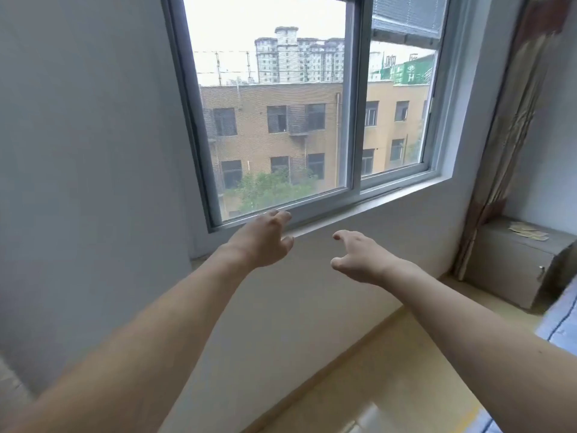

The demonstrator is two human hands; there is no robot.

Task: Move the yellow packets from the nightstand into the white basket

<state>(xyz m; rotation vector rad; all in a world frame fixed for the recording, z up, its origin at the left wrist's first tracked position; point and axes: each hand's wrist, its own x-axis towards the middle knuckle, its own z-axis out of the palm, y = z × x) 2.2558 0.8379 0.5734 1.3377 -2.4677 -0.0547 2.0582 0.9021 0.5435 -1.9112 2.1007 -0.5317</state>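
My left hand (260,240) and right hand (359,257) raised before window (281,120), fingers relaxed, holding nothing; yellow packets (529,231) on nightstand (512,264), far right.

Soft daylight through the window (281,120), wide-angle-bent edges, slight blur.

The wall (78,151) was pale grey. The window frame (352,120) was grey. The building (274,126) outside was yellow-brown. The nightstand (505,264) was grey-brown, its packets (529,231) yellow. The curtain (512,120) had brown stripes.
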